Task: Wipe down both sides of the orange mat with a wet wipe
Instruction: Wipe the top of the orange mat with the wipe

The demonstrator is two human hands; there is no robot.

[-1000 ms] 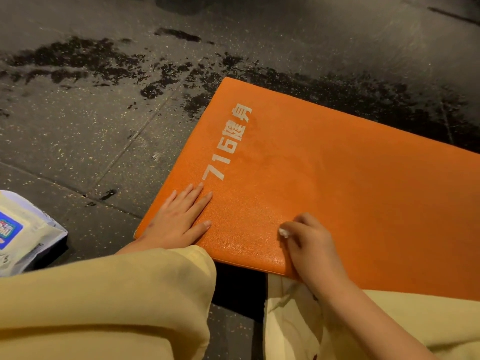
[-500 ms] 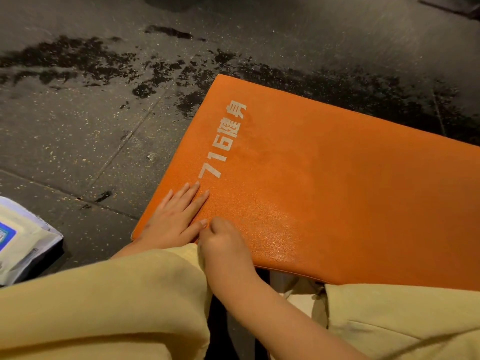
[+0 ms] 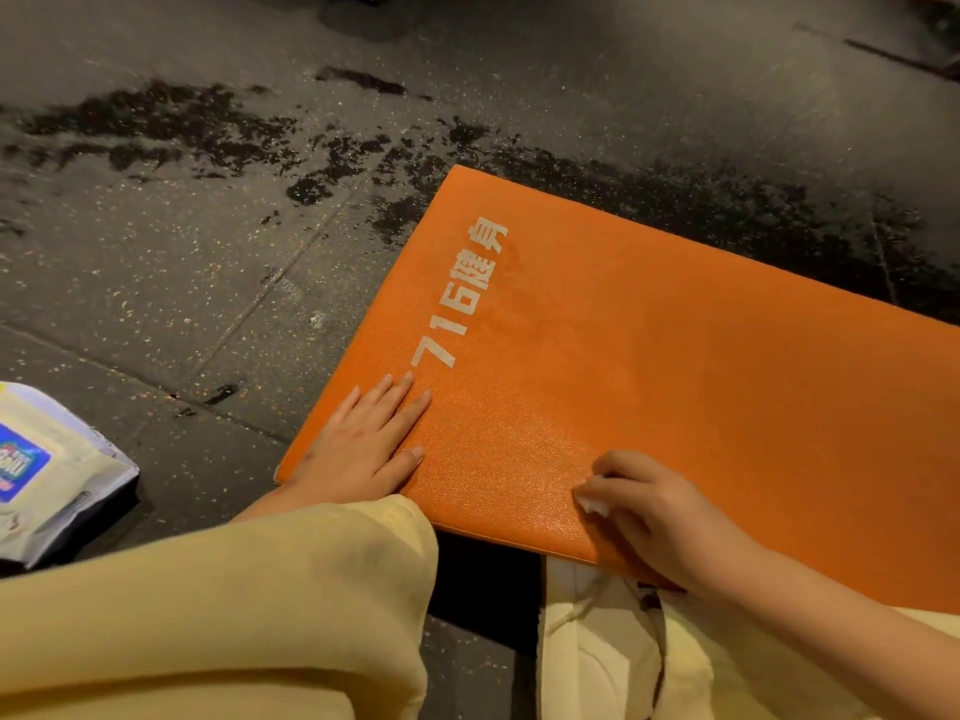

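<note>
Dark floor | left hand flat on mat | right hand pinches wipe

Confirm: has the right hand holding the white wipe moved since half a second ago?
Yes. The right hand with the white wet wipe slid right along the near edge of the flat orange mat, away from the left hand it had touched.

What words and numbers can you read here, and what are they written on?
"716健身": white print running along the left end of the orange mat.
The wipe pack on the floor at the left has a blue label with colourful letters. It is cut off by the picture's edge and too blurred to read.
No other writing shows.
</note>
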